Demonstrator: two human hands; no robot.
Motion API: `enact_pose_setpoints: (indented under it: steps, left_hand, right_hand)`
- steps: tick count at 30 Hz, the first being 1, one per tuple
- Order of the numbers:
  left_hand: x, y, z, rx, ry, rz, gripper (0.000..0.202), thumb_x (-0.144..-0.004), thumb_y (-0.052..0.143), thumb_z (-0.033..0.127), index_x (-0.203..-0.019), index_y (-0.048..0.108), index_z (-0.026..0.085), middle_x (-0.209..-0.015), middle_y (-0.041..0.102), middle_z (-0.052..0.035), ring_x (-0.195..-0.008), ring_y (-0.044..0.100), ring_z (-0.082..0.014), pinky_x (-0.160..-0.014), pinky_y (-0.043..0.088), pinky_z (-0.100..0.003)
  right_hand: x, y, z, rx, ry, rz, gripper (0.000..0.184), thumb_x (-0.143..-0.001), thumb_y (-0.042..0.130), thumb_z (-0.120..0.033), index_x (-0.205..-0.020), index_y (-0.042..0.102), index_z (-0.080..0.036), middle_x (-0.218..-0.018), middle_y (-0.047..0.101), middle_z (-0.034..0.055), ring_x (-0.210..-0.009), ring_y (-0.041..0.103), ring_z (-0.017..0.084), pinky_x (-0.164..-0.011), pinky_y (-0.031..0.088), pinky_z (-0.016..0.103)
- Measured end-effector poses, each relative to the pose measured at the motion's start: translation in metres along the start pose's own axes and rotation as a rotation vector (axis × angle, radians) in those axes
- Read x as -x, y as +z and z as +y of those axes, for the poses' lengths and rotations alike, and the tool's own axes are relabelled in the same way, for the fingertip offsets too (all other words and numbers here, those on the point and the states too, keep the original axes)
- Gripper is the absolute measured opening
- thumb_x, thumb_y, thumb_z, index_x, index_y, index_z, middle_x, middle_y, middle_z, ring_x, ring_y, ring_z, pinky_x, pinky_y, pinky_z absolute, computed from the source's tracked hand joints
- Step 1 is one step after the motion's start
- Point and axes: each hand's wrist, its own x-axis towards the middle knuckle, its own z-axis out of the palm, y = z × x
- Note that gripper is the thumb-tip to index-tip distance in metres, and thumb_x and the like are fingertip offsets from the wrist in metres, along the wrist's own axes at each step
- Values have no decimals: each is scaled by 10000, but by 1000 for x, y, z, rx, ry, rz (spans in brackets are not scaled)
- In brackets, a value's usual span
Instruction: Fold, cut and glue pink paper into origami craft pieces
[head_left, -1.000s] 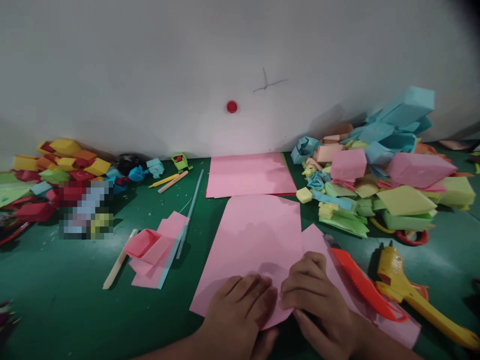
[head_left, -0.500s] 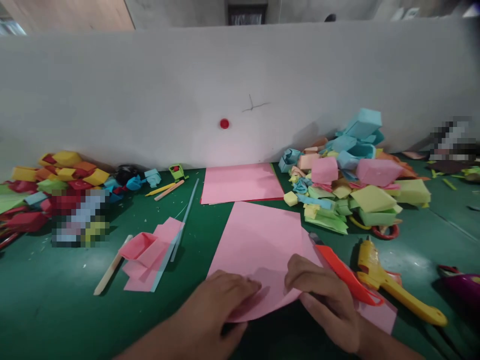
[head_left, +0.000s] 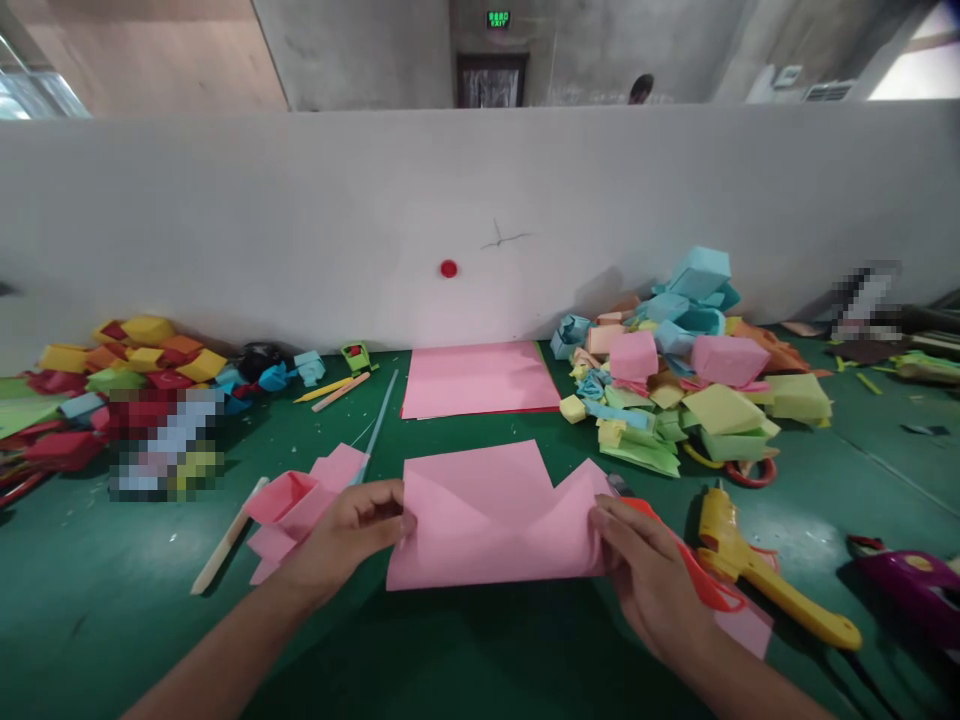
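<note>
A pink sheet of paper (head_left: 495,540) is bent over toward its far part, its near edge forming a rounded fold. My left hand (head_left: 360,525) pinches the sheet's left side between thumb and fingers. At the right side, my right hand (head_left: 645,555) grips the paper the same way. Just beyond my right hand lies an orange utility knife (head_left: 701,570), partly hidden by that hand. Left of the sheet, a folded pink paper piece (head_left: 289,505) lies partly behind my left hand.
A yellow glue gun (head_left: 772,580) lies at right, near a purple tool (head_left: 907,585). Folded paper boxes (head_left: 675,370) are heaped at back right, colourful paper pieces (head_left: 142,360) at back left. Pink sheets (head_left: 480,378) lie against the white partition (head_left: 300,220). A wooden stick (head_left: 225,540) rests at left.
The near part of the pink sheet has been lifted and bent over away from me. My hands have moved apart to its two sides. The view has tilted up slightly.
</note>
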Motion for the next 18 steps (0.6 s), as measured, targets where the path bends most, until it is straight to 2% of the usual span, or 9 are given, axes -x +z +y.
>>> enact_pose_setpoints:
  steps: [3, 5, 7, 9, 11, 13, 15, 18]
  left_hand:
    - [-2, 9, -9, -103, -8, 179, 236, -873, 655, 410, -848, 656, 176, -784, 675, -38, -706, 649, -178, -619, 539, -281]
    - [-2, 13, -17, -227, 63, 342, 244, -925, 588, 388, -1067, 611, 192, -994, 678, -71, -834, 670, -197, -674, 566, -305]
    - [2, 17, -24, -441, 223, 515, 344, -949, 561, 358, -1255, 526, 204, -1238, 600, -129, -1045, 644, -246, -776, 584, -365]
    - [10, 24, -27, -748, 479, 604, 373, -928, 601, 303, -1284, 541, 211, -1351, 525, -158, -1222, 557, -307, -923, 545, -443]
    - [19, 33, -24, -1026, 744, 544, 316, -901, 625, 209, -1215, 630, 245, -1326, 578, -122, -1255, 541, -316, -1053, 450, -485]
    - [25, 45, -17, -1179, 878, 395, 319, -909, 574, 112, -1159, 686, 276, -1259, 678, -51, -1224, 587, -265, -1134, 354, -465]
    - [28, 56, -9, -1240, 881, 215, 320, -945, 530, 140, -1201, 695, 239, -1315, 683, -46, -1270, 578, -250, -1144, 342, -418]
    - [25, 67, -6, -1290, 835, 63, 344, -1004, 467, 235, -1280, 671, 207, -1412, 627, -59, -1310, 559, -253, -1109, 389, -382]
  right_hand:
    - [-3, 0, 5, 104, 87, 3, 378, -869, 679, -524, -678, 563, -219, -715, 511, -6, -668, 463, 164, -589, 430, 279]
    - [-6, 0, 3, 126, 115, -27, 360, -884, 662, -518, -705, 571, -218, -713, 485, -18, -661, 452, 156, -586, 424, 272]
    - [-9, 0, -2, 183, 124, -40, 330, -892, 638, -501, -728, 583, -221, -701, 480, -24, -641, 456, 154, -567, 419, 271]
    - [-12, -1, -7, 293, 98, -44, 288, -897, 607, -469, -746, 598, -224, -698, 512, -19, -646, 493, 166, -580, 437, 283]
    - [-16, -1, -11, 415, 57, -49, 242, -897, 583, -435, -775, 616, -228, -713, 570, -6, -678, 548, 188, -614, 468, 303]
    - [-18, -1, -11, 485, 18, -58, 209, -892, 571, -418, -821, 635, -231, -752, 634, 13, -723, 608, 214, -648, 504, 326]
    - [-19, -1, -9, 500, -17, -72, 193, -890, 561, -395, -919, 659, -230, -828, 688, 35, -789, 658, 236, -696, 542, 348]
    - [-20, -2, -1, 548, -77, -55, 292, -898, 534, -349, -1126, 662, -219, -934, 711, 56, -854, 687, 237, -761, 574, 369]
